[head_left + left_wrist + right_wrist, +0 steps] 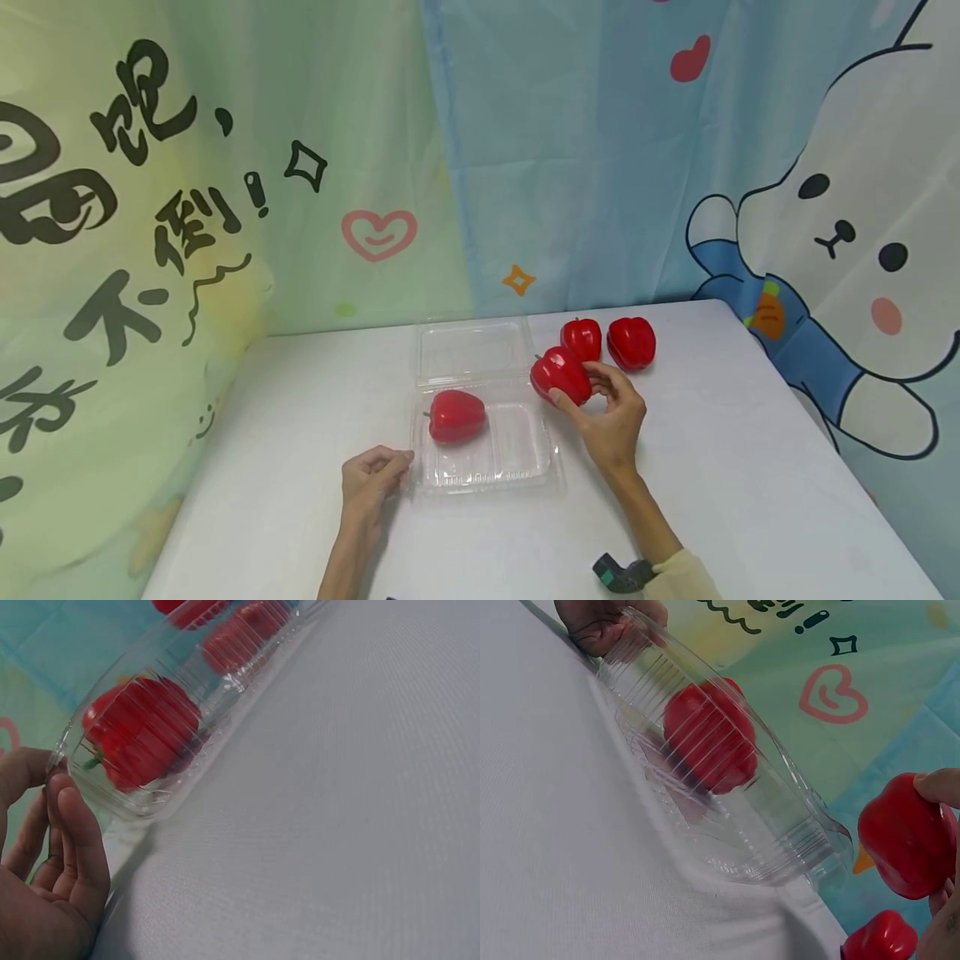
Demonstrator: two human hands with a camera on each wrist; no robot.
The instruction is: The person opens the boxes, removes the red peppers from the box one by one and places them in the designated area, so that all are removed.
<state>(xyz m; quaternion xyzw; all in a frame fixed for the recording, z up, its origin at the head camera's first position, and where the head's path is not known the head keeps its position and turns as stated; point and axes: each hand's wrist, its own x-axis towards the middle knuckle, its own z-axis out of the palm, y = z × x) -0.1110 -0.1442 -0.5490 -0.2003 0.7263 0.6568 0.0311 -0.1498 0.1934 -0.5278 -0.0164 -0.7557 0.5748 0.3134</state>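
A clear plastic clamshell box (517, 467) lies open on the white table (750, 467), its lid (472, 350) folded back. One red pepper (456, 415) sits in the tray's left part (142, 731) (709, 735). My left hand (369, 483) pinches the tray's near left corner (60, 769), fingers curled on the rim. My right hand (611, 417) grips a second red pepper (561, 375) (904, 836) just past the tray's far right corner, lifted off the table. Two more red peppers (581, 337) (632, 342) lie behind it.
Printed cloth backdrops (225, 167) hang close behind and to both sides of the table. The table's right edge (825, 433) runs diagonally toward me. A dark wrist device (618, 573) shows on my right forearm.
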